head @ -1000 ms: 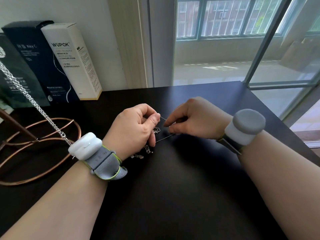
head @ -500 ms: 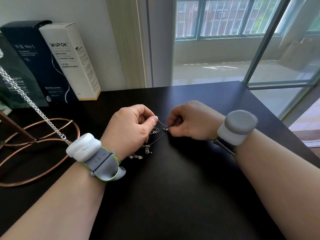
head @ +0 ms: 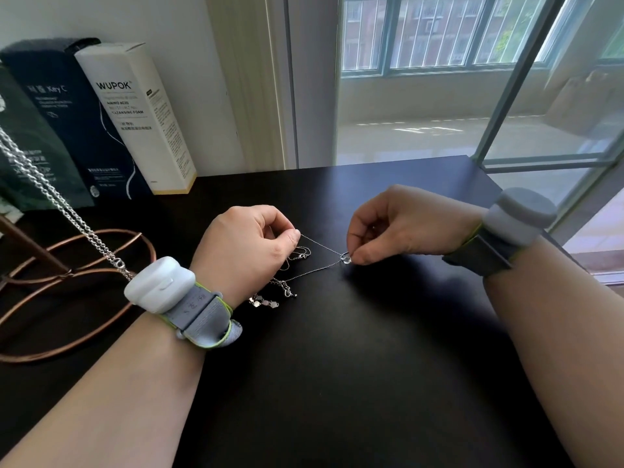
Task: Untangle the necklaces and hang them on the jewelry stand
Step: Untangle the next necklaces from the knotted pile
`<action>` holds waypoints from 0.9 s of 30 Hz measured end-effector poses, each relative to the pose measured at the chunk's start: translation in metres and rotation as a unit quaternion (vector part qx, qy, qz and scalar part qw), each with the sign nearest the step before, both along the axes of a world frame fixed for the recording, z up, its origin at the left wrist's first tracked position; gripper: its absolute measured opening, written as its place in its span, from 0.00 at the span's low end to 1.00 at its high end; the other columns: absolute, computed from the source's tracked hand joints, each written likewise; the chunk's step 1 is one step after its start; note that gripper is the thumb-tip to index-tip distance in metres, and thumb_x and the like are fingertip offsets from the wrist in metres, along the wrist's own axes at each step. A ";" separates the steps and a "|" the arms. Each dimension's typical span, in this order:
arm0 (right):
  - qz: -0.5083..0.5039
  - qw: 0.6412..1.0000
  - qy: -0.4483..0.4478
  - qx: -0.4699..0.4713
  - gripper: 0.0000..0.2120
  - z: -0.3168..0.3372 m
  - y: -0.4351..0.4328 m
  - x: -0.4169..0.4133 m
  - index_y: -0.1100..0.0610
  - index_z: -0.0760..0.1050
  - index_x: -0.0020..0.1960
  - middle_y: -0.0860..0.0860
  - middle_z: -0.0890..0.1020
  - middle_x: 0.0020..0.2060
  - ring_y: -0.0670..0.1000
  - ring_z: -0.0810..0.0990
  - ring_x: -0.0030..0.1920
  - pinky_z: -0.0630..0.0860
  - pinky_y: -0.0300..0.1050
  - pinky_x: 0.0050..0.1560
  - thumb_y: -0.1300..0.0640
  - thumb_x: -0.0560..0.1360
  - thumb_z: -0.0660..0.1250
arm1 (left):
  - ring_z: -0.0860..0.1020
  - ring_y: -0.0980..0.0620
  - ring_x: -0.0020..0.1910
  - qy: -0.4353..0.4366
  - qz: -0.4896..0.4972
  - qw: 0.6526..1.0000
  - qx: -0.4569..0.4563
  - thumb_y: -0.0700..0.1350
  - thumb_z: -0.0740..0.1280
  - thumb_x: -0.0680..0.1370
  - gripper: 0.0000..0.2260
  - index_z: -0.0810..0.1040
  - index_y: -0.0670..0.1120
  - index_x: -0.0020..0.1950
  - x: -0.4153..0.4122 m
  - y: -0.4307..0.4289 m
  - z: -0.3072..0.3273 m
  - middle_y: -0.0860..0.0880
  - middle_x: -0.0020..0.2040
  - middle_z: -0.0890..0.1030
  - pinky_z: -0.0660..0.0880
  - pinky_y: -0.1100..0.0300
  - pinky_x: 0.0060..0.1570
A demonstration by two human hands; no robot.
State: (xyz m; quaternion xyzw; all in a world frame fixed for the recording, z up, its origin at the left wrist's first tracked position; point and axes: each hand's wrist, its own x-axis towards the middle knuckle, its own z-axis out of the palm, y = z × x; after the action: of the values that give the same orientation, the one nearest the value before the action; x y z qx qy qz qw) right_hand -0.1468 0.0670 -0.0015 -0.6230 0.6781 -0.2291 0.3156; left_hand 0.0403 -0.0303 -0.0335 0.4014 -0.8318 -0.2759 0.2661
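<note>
Right now, just beside the copper jewelry stand (head: 72, 269), the left hand (head: 248, 246) pinches a fine necklace chain (head: 320, 245). Farther from the stand, the right hand (head: 400, 224) pinches its round pendant (head: 345, 258). The taut strands form a narrow V lying sideways, its tip pointing away from the stand.

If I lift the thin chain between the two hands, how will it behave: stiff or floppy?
Probably floppy: the thin chain runs straight only where the left hand and right hand pull it. Likely very light, being so fine. It may snag: clasps and charms lie tangled beside it.
</note>
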 end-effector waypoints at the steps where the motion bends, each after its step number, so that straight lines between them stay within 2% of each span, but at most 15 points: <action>1: 0.005 1.000 0.007 0.010 0.03 0.000 0.000 0.001 0.54 0.82 0.38 0.43 0.80 0.26 0.39 0.75 0.28 0.69 0.28 0.34 0.59 0.67 0.76 | 0.73 0.54 0.26 -0.001 0.002 1.000 -0.001 0.50 0.70 0.71 0.07 0.79 0.50 0.34 0.000 0.000 0.000 0.51 0.25 0.76 0.74 0.57 0.35; 10: -0.005 1.000 0.011 0.015 0.05 0.001 0.000 -0.001 0.53 0.82 0.36 0.44 0.80 0.25 0.39 0.75 0.27 0.69 0.28 0.33 0.62 0.65 0.76 | 0.74 0.59 0.28 -0.012 0.006 1.000 -0.023 0.50 0.71 0.70 0.06 0.81 0.51 0.35 0.000 -0.001 -0.001 0.55 0.30 0.79 0.71 0.64 0.33; 13: -0.020 0.999 0.035 -0.001 0.07 0.001 -0.002 -0.003 0.53 0.82 0.40 0.43 0.78 0.24 0.39 0.74 0.25 0.67 0.27 0.32 0.62 0.65 0.76 | 0.75 0.57 0.34 -0.021 0.003 0.998 -0.051 0.50 0.72 0.70 0.05 0.81 0.51 0.36 -0.001 -0.001 -0.002 0.53 0.35 0.78 0.71 0.62 0.38; 16: -0.021 0.997 0.073 -0.005 0.11 -0.002 -0.004 -0.003 0.52 0.82 0.45 0.45 0.77 0.30 0.38 0.72 0.24 0.65 0.26 0.30 0.61 0.65 0.77 | 0.74 0.53 0.44 -0.032 -0.005 0.996 -0.078 0.50 0.72 0.70 0.03 0.81 0.53 0.37 -0.001 -0.002 -0.002 0.54 0.40 0.77 0.69 0.60 0.44; 21: -0.024 0.992 0.127 -0.006 0.06 -0.006 -0.007 -0.002 0.45 0.81 0.37 0.45 0.81 0.35 0.37 0.74 0.29 0.67 0.26 0.32 0.55 0.65 0.76 | 0.71 0.55 0.52 -0.042 -0.108 0.990 -0.077 0.52 0.74 0.68 0.07 0.82 0.54 0.45 -0.005 0.006 -0.001 0.56 0.47 0.78 0.66 0.64 0.53; 24: -0.015 0.989 0.145 -0.002 0.05 -0.005 -0.008 -0.001 0.45 0.80 0.37 0.46 0.83 0.38 0.39 0.75 0.33 0.69 0.29 0.36 0.53 0.67 0.75 | 0.71 0.55 0.53 -0.057 -0.154 0.983 -0.080 0.57 0.70 0.66 0.10 0.82 0.56 0.44 -0.011 0.013 -0.004 0.58 0.46 0.77 0.66 0.57 0.58; 27: 0.003 0.988 0.157 0.008 0.04 -0.005 -0.008 0.001 0.45 0.79 0.39 0.46 0.83 0.41 0.41 0.76 0.36 0.70 0.33 0.40 0.53 0.70 0.73 | 0.70 0.55 0.51 -0.061 -0.158 0.981 -0.095 0.53 0.73 0.70 0.04 0.81 0.55 0.41 -0.014 0.015 -0.005 0.57 0.45 0.76 0.67 0.52 0.57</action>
State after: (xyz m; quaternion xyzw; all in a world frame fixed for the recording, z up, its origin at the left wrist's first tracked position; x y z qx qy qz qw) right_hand -0.1462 0.0592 -0.0069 -0.6508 0.7191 -0.1219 0.2109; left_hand 0.0266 -0.0156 -0.0387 0.2535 -0.9219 -0.2091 0.2051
